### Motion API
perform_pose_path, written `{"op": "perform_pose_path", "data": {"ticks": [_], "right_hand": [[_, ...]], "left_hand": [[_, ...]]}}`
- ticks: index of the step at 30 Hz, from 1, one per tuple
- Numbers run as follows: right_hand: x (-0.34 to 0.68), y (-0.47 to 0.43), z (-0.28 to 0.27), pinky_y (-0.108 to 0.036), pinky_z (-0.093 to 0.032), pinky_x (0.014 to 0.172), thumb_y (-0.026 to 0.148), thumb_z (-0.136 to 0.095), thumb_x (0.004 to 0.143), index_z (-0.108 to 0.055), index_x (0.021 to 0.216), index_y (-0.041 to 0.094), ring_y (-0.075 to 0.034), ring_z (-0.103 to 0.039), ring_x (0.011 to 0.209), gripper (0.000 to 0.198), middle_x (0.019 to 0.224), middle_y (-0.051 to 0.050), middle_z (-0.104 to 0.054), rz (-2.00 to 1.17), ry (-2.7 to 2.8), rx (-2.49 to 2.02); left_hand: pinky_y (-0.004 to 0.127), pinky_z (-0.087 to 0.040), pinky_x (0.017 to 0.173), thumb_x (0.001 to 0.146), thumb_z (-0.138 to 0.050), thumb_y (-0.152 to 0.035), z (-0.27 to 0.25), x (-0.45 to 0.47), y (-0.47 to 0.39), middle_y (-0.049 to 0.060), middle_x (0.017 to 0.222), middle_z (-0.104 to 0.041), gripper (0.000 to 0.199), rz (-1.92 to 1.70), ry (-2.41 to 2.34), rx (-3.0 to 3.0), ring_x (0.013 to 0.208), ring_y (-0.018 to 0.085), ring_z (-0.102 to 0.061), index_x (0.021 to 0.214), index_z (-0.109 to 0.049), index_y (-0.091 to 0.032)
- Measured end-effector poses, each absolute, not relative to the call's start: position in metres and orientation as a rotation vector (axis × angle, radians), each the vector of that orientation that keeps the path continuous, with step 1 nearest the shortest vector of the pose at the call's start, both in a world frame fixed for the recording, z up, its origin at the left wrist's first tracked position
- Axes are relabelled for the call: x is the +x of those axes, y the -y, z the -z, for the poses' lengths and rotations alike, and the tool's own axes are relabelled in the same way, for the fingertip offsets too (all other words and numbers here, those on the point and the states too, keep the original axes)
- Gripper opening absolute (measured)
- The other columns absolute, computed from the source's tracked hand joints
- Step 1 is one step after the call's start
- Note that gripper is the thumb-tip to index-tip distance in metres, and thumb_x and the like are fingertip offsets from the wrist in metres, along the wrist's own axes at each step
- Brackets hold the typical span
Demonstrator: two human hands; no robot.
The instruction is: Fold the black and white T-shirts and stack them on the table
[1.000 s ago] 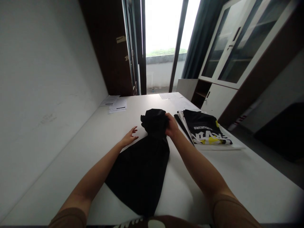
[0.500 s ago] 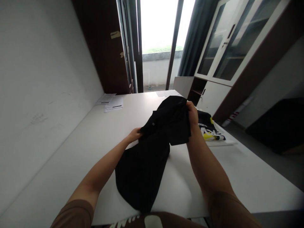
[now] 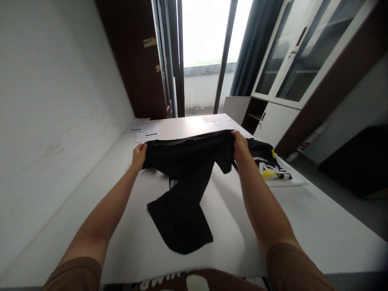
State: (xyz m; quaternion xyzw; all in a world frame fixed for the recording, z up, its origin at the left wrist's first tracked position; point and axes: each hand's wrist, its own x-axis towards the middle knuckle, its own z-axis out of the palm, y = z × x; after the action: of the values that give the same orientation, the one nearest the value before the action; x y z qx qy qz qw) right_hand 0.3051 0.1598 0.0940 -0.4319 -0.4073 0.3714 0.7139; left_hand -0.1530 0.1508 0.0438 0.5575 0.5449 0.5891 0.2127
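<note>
A black garment (image 3: 184, 161) is stretched wide over the white table (image 3: 127, 242); whether it is a shirt or trousers I cannot tell. My left hand (image 3: 140, 156) grips its upper left corner, fingers curled round the cloth. At the upper right corner my right hand (image 3: 241, 145) is closed on the same edge, which runs nearly straight between both hands. The lower part hangs toward me and its end spreads on the tabletop. A thin dark loop shows near its middle left.
Just beyond my right forearm lies a black cloth with white and yellow print (image 3: 268, 165). Paper sheets (image 3: 147, 131) rest at the table's far left, by the wall (image 3: 60, 121). A glass-door cabinet (image 3: 294, 56) stands behind on the right.
My left hand has moved left and up, away from the right hand, pulling the bunched garment out wide. The right hand has shifted slightly left and down.
</note>
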Motion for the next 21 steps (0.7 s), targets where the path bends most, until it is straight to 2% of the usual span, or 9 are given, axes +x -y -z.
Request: {"op": "perform_pose_path", "data": {"ticks": [3,7,10,15,18,21], "right_hand": [[0.3,-0.163,-0.083,-0.03,-0.056,0.065,0.051,-0.069,0.075,-0.06,0.081,0.023,-0.02,-0.063,0.074,0.03,0.065,0.004,-0.058,-0.904,0.859,-1.014],[0.298,-0.167,-0.074,-0.028,-0.053,0.067,0.048,-0.069,0.076,-0.057,0.08,0.023,-0.018,-0.06,0.072,0.028,0.067,0.004,-0.058,-0.888,0.949,-1.025],[0.3,-0.167,-0.072,-0.026,-0.049,0.067,0.051,-0.067,0.078,-0.056,0.079,0.023,-0.015,-0.056,0.07,0.031,0.068,0.005,-0.055,-0.796,1.014,-1.048],[0.304,-0.169,-0.072,-0.025,-0.042,0.065,0.057,-0.063,0.083,-0.051,0.074,0.022,-0.014,-0.046,0.067,0.038,0.067,0.005,-0.047,-0.573,1.104,-1.057],[0.301,-0.173,-0.068,-0.026,-0.041,0.065,0.061,-0.059,0.086,-0.052,0.075,0.022,-0.014,-0.045,0.067,0.041,0.068,0.005,-0.046,-0.492,1.133,-1.084],[0.297,-0.175,-0.06,-0.027,-0.039,0.065,0.064,-0.054,0.087,-0.052,0.075,0.022,-0.015,-0.045,0.067,0.044,0.067,0.005,-0.046,-0.456,1.133,-1.131]], "left_hand": [[0.025,-0.039,0.066,0.094,-0.054,-0.051,-0.068,-0.178,-0.142,-0.003,0.067,-0.05,0.039,-1.497,-1.679,1.896,0.069,0.015,-0.05,0.073,-0.057,-0.02],[0.026,-0.041,0.067,0.093,-0.055,-0.054,-0.096,-0.197,-0.129,-0.001,0.074,-0.063,0.036,-1.261,-1.768,2.176,0.072,0.018,-0.058,0.086,-0.066,-0.02],[0.028,-0.042,0.068,0.087,-0.061,-0.056,-0.114,-0.209,-0.121,0.002,0.081,-0.07,0.036,-0.883,-1.847,2.442,0.075,0.021,-0.063,0.096,-0.07,-0.022],[0.03,-0.043,0.069,0.083,-0.064,-0.047,-0.129,-0.239,-0.116,0.005,0.082,-0.074,0.023,-0.275,-2.009,2.601,0.08,0.027,-0.068,0.091,-0.075,-0.028],[0.031,-0.044,0.071,0.075,-0.067,-0.031,-0.128,-0.256,-0.12,0.005,0.082,-0.074,0.011,-0.224,-2.109,2.485,0.082,0.028,-0.067,0.082,-0.074,-0.027],[0.031,-0.046,0.073,0.071,-0.063,-0.027,-0.122,-0.266,-0.124,0.005,0.084,-0.073,0.01,-0.551,-2.005,2.32,0.084,0.027,-0.066,0.077,-0.07,-0.024]]}}
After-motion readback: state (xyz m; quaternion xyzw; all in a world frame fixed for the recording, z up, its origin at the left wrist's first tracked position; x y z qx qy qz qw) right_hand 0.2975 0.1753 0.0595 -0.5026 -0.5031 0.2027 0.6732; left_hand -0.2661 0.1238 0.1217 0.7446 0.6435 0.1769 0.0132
